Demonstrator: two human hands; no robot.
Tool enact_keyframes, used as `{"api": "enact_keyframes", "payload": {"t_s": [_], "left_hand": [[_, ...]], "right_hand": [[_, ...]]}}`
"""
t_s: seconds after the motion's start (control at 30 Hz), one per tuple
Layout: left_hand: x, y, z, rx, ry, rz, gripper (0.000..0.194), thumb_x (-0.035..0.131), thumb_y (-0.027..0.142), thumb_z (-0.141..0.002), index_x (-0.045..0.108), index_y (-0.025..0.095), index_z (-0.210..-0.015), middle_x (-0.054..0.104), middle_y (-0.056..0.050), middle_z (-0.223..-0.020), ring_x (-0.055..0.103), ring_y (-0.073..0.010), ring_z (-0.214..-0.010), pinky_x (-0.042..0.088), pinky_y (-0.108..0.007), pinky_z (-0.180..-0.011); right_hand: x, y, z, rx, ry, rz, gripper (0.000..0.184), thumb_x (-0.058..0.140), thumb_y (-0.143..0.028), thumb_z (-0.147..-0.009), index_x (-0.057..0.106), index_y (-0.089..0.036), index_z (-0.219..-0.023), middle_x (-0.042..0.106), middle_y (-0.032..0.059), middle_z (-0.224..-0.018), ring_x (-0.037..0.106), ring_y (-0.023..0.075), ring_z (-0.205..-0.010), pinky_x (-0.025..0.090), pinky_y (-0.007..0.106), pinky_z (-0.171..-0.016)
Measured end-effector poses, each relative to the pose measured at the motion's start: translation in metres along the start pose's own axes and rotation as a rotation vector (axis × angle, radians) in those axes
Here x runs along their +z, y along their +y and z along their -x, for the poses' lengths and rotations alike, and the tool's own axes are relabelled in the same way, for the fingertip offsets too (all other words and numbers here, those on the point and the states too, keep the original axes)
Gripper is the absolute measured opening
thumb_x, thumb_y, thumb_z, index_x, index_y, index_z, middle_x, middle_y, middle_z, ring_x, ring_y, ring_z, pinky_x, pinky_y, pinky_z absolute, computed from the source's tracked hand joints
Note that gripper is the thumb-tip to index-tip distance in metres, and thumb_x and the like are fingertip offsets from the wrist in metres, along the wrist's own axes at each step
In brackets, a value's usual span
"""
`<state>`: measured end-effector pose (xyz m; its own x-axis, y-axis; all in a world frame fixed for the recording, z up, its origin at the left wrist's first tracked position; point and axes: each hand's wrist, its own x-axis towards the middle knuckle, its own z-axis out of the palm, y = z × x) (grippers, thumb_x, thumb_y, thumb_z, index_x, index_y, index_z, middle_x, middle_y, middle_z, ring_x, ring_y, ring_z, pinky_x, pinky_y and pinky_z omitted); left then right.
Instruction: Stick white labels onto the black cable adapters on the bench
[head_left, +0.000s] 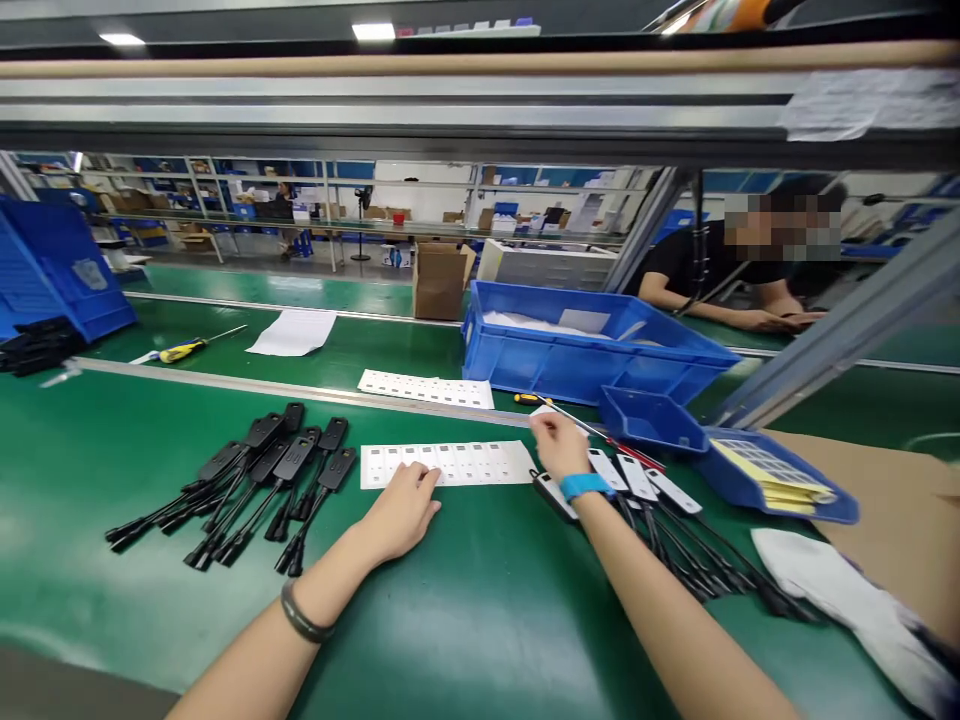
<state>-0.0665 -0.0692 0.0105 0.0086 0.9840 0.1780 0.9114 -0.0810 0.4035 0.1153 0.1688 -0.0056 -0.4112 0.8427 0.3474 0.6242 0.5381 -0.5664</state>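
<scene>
No lettering can be read. The label sheet [480, 464] at the centre of the frame and the strip [426, 389] just above it carry dark print (squares and tiny marks), too small to make out.

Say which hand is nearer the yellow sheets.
Right. The right hand is left of the yellow sheets; the left hand is farther left, at the front label strip.

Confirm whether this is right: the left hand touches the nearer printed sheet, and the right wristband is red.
No: the right wristband is blue, not red, as the head view shows. The left hand does touch the nearer printed sheet.
</scene>
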Motion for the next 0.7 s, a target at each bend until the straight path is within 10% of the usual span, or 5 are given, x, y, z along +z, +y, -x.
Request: {"api": "enact_keyframes", "payload": {"t_s": [0.4, 0.7], "left_hand": [[0.004, -0.016, 0.001, 0.042, 0.018, -0.017, 0.042, 0.032, 0.010, -0.091, 0.039, 0.014, -0.133, 0.045, -0.018, -0.126, 0.051, -0.0285, -0.111, 0.045, -0.047, -0.095], [0.002, -0.013, -0.001, -0.004, 0.011, -0.162, 0.045, 0.038, 0.007, -0.087, 0.041, 0.014, -0.131, 0.047, -0.015, -0.129, 0.043, -0.0262, -0.124, 0.036, -0.043, -0.105]], "right_hand": [[0.021, -0.015, -0.007, -0.030, -0.229, -0.037, 0.011, 0.063, -0.015, -0.068, 0.070, -0.015, -0.076, 0.064, 0.0064, -0.081, 0.059, 0.0190, -0.076, 0.044, 0.030, -0.078], [0.003, -0.009, -0.003, 0.138, 0.081, -0.346, 0.025, 0.054, -0.040, -0.076, 0.059, -0.015, -0.077, 0.063, 0.0083, -0.079, 0.058, 0.0208, -0.071, 0.049, 0.034, -0.069]]}}
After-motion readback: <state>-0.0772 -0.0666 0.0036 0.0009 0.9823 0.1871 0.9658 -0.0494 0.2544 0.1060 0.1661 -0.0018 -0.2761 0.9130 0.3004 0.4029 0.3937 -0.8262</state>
